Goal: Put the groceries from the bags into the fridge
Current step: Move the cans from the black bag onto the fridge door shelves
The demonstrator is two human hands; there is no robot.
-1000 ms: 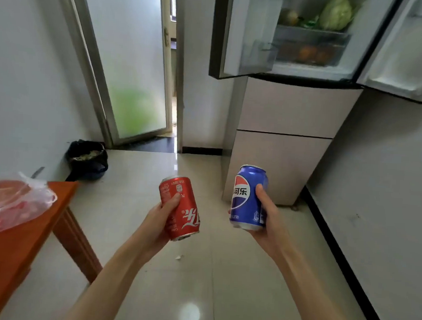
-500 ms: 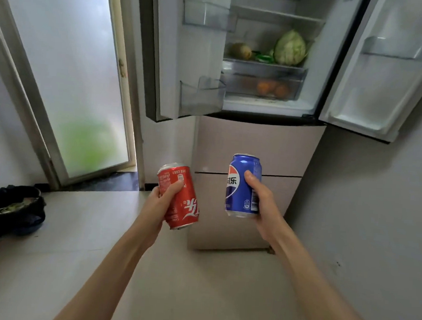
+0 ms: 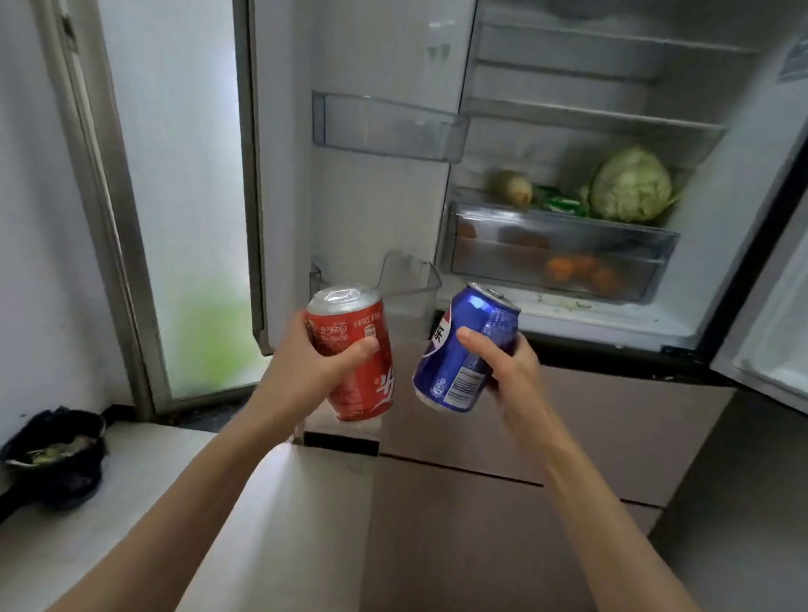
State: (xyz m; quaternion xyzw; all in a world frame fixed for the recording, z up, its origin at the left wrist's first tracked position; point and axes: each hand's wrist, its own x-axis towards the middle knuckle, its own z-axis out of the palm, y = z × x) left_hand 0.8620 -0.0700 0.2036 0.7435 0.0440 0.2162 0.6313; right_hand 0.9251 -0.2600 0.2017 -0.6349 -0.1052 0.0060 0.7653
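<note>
Down in the lower left of the frame a dark bag [image 3: 55,454] with some green scraps in it sits on the floor against the wall. Above it, along the left side, stands a frosted glass door [image 3: 165,158] in a pale frame.

Toward the centre, the left hand [image 3: 316,362] holds a red can [image 3: 354,355], its fingers and thumb curled round the can's body; the can tilts with its silver top toward the upper left. It is raised in front of the fridge's open left door [image 3: 379,67], just below a clear door bin [image 3: 387,127], with a lower door bin [image 3: 410,282] right behind the can's top.

Just beside it, apart by a narrow gap, the right hand [image 3: 507,369] grips a blue can [image 3: 466,347], thumb across the front and fingers wrapped behind. That can leans with its top toward the upper right, in front of the lower edge of the open fridge [image 3: 581,316].

Inside, in the centre right of the frame, a cabbage [image 3: 632,185] rests on a shelf above a clear drawer [image 3: 561,254], with a pale round vegetable [image 3: 513,189] and a green packet [image 3: 560,202] to its left. Orange fruit [image 3: 579,271] shows blurred through the drawer front. The right door [image 3: 790,305] stands open at the far right edge.
</note>
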